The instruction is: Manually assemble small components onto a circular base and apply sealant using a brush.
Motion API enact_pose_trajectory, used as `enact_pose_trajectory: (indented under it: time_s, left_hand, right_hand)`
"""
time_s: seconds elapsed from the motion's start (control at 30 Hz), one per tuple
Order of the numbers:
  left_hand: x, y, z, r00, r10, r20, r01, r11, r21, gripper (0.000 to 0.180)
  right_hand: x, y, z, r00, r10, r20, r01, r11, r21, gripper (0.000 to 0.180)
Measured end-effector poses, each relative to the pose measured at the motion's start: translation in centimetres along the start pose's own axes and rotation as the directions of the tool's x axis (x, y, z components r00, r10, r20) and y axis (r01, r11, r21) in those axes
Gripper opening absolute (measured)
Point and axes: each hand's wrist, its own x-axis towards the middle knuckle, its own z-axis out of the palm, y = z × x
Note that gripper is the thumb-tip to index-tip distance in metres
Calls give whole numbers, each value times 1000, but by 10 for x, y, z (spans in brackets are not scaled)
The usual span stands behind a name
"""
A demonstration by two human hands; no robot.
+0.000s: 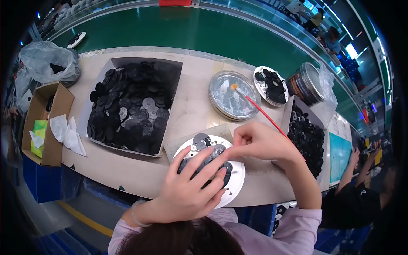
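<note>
On the table [193, 102], in front of the person:

Item: 1 white round base [236, 182], tilted, at the near edge, partly above a flat grey plate. It bears several dark gears [201, 141], some hidden by fingers.

Left hand [187, 187]: fingers spread across the gears and base; a pale band circles the wrist.

Right hand [263, 140]: thumb and forefinger drawn together at the far right rim of the base, other fingers curled; whether anything sits in the pinch cannot be told.

Beyond, left: 1 open box [86, 121] of many black and grey discs. Farther left: 1 cardboard box [52, 144] with a bright green packet [40, 131], a white tissue [63, 131] beside it, and 1 clear plastic bag [46, 63] behind.

Beyond, right: 1 clear round dish [221, 104] with white matter in it; 1 brush with a red handle [272, 120], its tip over the dish; 1 second white base [258, 75] bearing black parts; 1 box of small black parts [325, 146]; 1 dark can [307, 84].

Background: green belt [127, 32] with 1 small white unit [77, 39]. Far right: a co-worker's hand [354, 157] beside a teal sheet [340, 155].
</note>
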Motion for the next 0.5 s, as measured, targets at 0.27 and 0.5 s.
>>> enact_pose_trajectory:
  time_s: [0.27,0.5]
  left_hand:
    - [8,-1,-6,988,78,132,-72,996,-47,33]
    - [4,-4,-6,991,32,127,-31,999,-17,40]
  right_hand:
    - [-75,72,-11,554,-410,-725,-205,776,-596,33]
    - [-90,64,7,683,116,-721,-314,938,-145,28]
